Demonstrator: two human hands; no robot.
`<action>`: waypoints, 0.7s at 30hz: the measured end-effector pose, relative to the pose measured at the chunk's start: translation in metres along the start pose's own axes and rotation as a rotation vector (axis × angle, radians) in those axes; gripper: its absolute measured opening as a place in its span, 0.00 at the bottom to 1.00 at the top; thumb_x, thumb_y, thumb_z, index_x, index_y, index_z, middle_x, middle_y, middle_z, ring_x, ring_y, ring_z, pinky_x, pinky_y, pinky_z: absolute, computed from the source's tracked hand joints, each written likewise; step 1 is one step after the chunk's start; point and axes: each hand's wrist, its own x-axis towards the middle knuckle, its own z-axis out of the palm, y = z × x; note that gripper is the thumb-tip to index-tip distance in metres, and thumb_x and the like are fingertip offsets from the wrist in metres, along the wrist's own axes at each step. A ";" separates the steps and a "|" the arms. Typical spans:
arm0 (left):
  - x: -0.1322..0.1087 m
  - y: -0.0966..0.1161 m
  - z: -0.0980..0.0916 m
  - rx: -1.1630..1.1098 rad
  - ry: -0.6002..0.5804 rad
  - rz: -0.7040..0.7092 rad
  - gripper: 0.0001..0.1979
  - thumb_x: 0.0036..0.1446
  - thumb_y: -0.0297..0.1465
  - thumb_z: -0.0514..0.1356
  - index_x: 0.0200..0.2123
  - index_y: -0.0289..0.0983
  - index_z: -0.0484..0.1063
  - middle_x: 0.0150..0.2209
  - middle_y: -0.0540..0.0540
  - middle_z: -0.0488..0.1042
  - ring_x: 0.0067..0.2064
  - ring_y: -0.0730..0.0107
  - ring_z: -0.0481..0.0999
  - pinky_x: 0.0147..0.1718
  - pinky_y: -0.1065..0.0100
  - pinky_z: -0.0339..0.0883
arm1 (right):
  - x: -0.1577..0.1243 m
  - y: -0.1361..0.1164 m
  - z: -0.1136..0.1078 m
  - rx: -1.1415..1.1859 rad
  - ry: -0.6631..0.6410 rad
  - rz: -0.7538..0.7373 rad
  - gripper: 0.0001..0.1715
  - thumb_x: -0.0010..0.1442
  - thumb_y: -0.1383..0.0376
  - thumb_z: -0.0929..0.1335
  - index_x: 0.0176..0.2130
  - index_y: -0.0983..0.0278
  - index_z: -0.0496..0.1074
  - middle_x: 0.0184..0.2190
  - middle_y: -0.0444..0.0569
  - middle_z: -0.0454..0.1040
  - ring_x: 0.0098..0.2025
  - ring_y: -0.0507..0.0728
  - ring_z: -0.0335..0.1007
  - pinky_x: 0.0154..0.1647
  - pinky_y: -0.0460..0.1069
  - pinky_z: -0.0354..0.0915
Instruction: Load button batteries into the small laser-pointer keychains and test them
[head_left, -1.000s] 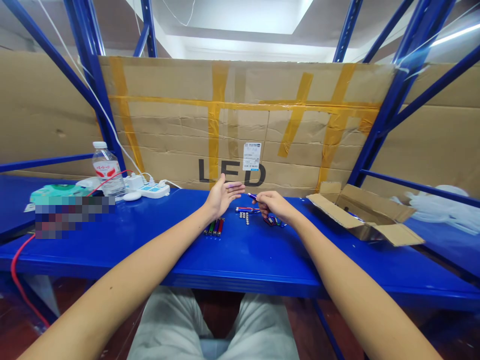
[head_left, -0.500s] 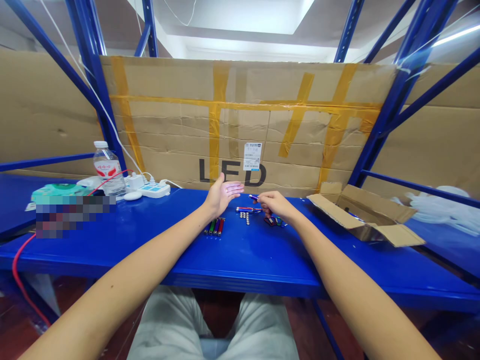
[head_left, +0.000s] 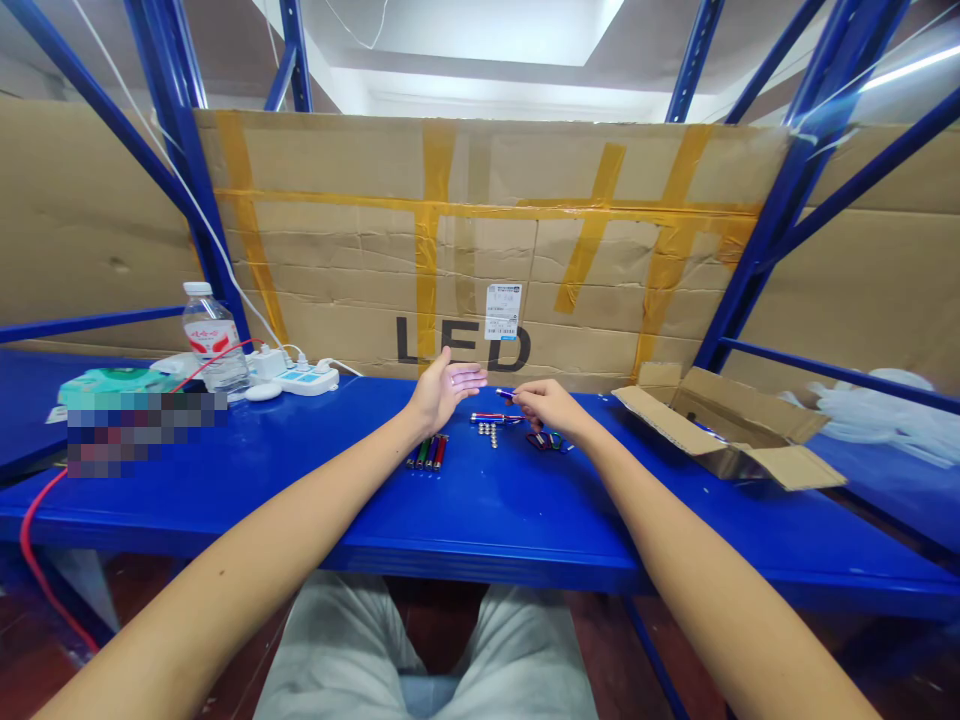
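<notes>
My left hand [head_left: 442, 388] is held palm up above the blue table [head_left: 480, 500], fingers stretched out, with a faint light spot on the fingers. My right hand [head_left: 547, 405] pinches a small blue penlight [head_left: 504, 394] pointed at the left palm. Below the left hand lie several coloured penlights [head_left: 429, 453] side by side. Between the hands sit a cluster of small button batteries [head_left: 489, 432] and another penlight [head_left: 491, 418]. More small coloured pieces [head_left: 549, 442] lie under my right hand.
An open cardboard box [head_left: 724, 435] stands at the right. At the left are a water bottle [head_left: 206, 338], a white power strip [head_left: 300, 378], a green packet [head_left: 112, 385] and a red cable [head_left: 34, 560]. A taped cardboard wall marked LED [head_left: 465, 345] closes the back.
Almost nothing differs; both hands hold their places, and the view has shifted slightly.
</notes>
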 end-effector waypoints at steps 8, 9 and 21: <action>-0.001 -0.002 0.001 -0.009 0.002 0.006 0.30 0.64 0.48 0.45 0.39 0.29 0.76 0.46 0.31 0.77 0.51 0.52 0.75 0.54 0.58 0.63 | 0.002 0.002 0.001 -0.031 -0.018 0.005 0.10 0.52 0.62 0.65 0.26 0.65 0.71 0.14 0.38 0.57 0.14 0.48 0.55 0.16 0.46 0.58; -0.001 -0.002 0.001 -0.009 0.000 0.007 0.30 0.64 0.48 0.45 0.39 0.29 0.76 0.47 0.31 0.77 0.51 0.52 0.75 0.54 0.57 0.63 | 0.001 0.002 0.001 -0.034 -0.014 0.004 0.10 0.52 0.62 0.65 0.26 0.65 0.71 0.14 0.38 0.57 0.15 0.48 0.55 0.16 0.46 0.58; -0.003 -0.001 0.001 0.002 -0.002 -0.002 0.29 0.64 0.47 0.46 0.39 0.29 0.76 0.45 0.32 0.77 0.50 0.55 0.76 0.53 0.59 0.65 | 0.001 0.004 -0.002 -0.135 0.008 -0.051 0.12 0.53 0.60 0.64 0.25 0.65 0.70 0.15 0.39 0.58 0.15 0.49 0.56 0.17 0.45 0.55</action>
